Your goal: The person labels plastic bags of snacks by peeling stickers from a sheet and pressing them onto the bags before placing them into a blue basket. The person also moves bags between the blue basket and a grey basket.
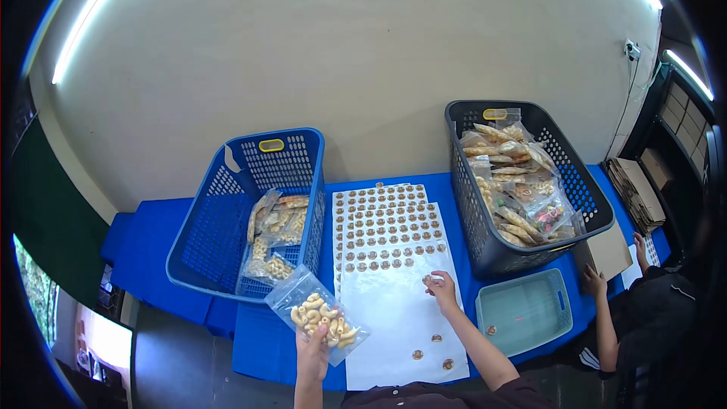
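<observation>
“Currently, what stands done, and what remains?”

“On the top sheet (379,318), the near part is mostly bare, its stickers presumably peeled, while the far rows carry many. The bag (316,315) of curved snacks, gripped by the left hand (312,356) beside the blue basket (212,257), shows no sticker on its visible face. The right hand (445,293), above the sheet, pinches what looks like one small sticker (426,279).”

“And the counts?”

“Baskets, two: the blue one, far left, holds a few bags, overlapping, perhaps four; the black one (471,235), far right, holds a heap too dense to count. Tray (522,318), one, near right, with one sticker (491,330) inside. Stickers scattered on the sheet's near part, three (417,354); far rows, too many to count reliably. A co-worker's hands (596,282), two, at the right edge.”
</observation>
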`<state>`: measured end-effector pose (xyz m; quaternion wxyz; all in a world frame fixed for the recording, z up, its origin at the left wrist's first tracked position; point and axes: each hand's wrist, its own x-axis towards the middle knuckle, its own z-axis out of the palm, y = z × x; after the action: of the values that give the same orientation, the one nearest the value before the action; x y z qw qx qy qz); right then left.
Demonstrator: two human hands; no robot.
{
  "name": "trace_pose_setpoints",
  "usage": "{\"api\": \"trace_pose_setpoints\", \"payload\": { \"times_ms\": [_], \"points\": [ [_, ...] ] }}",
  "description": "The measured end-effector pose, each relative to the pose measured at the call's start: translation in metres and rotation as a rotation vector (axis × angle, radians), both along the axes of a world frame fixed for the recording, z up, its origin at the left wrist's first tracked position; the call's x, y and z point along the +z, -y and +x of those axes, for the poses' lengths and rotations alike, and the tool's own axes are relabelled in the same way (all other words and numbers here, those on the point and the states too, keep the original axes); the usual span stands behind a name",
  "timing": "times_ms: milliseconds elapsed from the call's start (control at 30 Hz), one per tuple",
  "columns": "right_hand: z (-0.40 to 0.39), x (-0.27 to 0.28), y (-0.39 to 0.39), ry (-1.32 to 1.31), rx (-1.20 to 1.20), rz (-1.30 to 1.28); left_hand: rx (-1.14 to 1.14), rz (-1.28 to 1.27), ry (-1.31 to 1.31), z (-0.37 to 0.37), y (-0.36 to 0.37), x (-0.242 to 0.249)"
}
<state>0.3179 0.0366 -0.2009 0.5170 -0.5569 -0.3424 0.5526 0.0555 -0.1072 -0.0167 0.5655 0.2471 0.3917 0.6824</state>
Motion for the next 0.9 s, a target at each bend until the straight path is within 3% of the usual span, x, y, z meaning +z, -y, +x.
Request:
{"api": "trace_pose_setpoints", "payload": {
  "times_ms": [167, 300, 400, 467, 667, 900],
  "points": [
    [0.012, 0.092, 0.027, -0.162, 0.224, 0.07, -0.132, -0.059, 0.127, 0.023, -0.007, -0.004],
    [0.009, 0.169, 0.054, -0.282, 0.324, 0.15, -0.174, -0.058, 0.015, 0.041, -0.015, -0.006],
    [0.008, 0.189, 0.067, -0.295, 0.403, 0.222, -0.231, -0.074, -0.094, 0.048, -0.025, -0.019],
    [0.0, 0.204, 0.076, -0.313, 0.45, 0.212, -0.248, -0.036, -0.139, 0.058, -0.028, -0.002],
    [-0.034, 0.222, 0.095, -0.08, 0.397, 0.263, -0.265, 0.074, -0.361, 0.065, -0.025, -0.007],
    [-0.051, 0.207, 0.104, 0.102, 0.322, 0.319, -0.325, 0.053, -0.281, 0.061, -0.015, -0.012]
  ]
}}
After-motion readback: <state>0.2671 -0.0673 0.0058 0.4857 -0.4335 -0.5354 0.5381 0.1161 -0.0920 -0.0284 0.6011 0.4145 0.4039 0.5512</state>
